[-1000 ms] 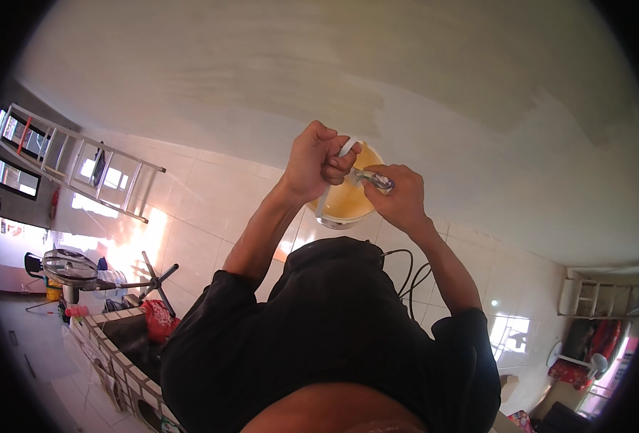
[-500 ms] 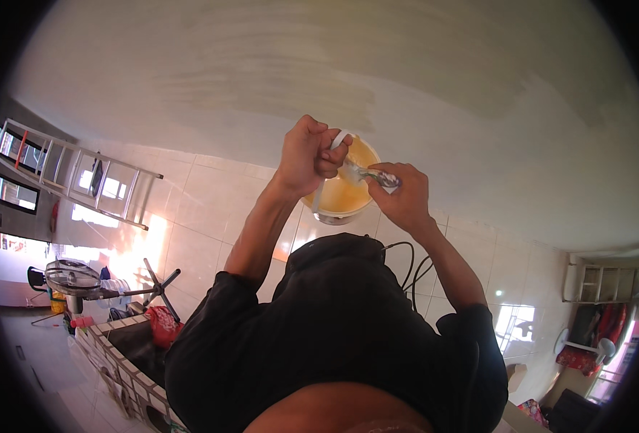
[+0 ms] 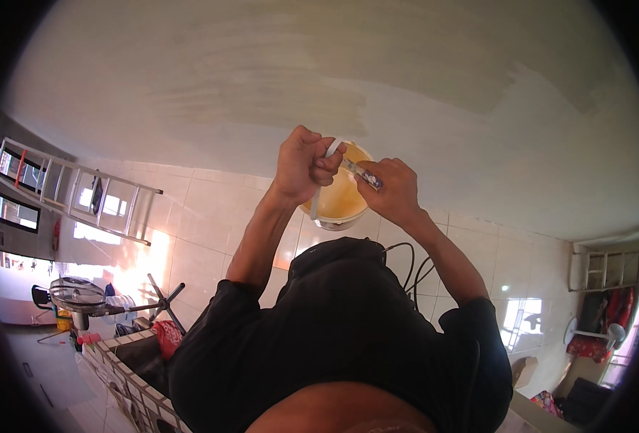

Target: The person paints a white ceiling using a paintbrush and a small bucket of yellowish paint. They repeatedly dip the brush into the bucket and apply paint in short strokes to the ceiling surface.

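Observation:
My left hand (image 3: 305, 167) is closed round the white strap handle (image 3: 315, 205) of a bucket (image 3: 343, 200), holding it up in front of me. The bucket's inside is coated yellow-orange. In my right hand (image 3: 393, 189) is a paintbrush, pinched by its stained, multicoloured handle (image 3: 366, 176). The brush slants down into the bucket's mouth, close beside my left fingers. Its far end is partly hidden by those fingers and hard to make out.
Ahead rises a pale wall (image 3: 225, 50) with darker, greyish brushed patches. A ladder (image 3: 81, 189) and a fan (image 3: 79, 294) stand at the left, near a tiled counter edge (image 3: 128, 368). Shelves (image 3: 608, 271) are at the far right. Light tiles (image 3: 471, 249) cover the floor.
My right hand has shifted slightly left and up, bringing the brush handle nearer my left fingers. The bucket has moved slightly left in view, still hanging from my left hand.

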The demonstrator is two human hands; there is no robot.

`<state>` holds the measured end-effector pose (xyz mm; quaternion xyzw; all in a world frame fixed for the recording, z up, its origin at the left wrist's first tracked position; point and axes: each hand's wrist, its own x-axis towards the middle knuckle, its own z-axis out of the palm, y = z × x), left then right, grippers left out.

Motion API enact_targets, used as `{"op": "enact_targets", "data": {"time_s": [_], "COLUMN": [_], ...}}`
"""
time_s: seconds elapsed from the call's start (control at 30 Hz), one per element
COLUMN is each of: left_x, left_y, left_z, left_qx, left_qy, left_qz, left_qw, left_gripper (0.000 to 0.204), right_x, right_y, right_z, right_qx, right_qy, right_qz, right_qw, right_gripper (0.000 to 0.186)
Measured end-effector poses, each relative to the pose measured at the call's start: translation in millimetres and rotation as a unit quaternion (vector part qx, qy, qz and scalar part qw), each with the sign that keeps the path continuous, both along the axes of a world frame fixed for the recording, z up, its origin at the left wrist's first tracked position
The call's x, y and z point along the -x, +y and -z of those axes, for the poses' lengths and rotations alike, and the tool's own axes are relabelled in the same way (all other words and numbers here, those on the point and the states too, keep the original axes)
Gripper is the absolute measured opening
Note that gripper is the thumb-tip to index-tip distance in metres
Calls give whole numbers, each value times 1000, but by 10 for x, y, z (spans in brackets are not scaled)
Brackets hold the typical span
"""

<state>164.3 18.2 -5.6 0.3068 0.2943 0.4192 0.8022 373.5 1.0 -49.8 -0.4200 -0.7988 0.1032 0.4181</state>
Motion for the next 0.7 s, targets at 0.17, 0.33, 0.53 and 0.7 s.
{"op": "enact_targets", "data": {"time_s": [0.17,0.33,0.53,0.7], "left_x": [-58,-56,-113,-72], "left_y": [-23,17,42,46], "left_z": [-24,-4,7,32], "left_qx": [-4,-18,-13,-9], "left_qy": [40,40,55,-3], "left_qz": [-9,14,11,23], "left_qw": [999,999,998,1000], "left_gripper": [54,56,58,50], "right_x": [-24,-15,-64,-155], "right_y": [-41,-73,-71,-107], "right_z": [28,114,190,145], "right_qx": [-51,283,267,18], "right_qy": [-30,146,215,39], "right_qz": [-7,-90,-43,63], "right_qw": [998,944,938,997], "right_gripper": [18,21,22,20]}}
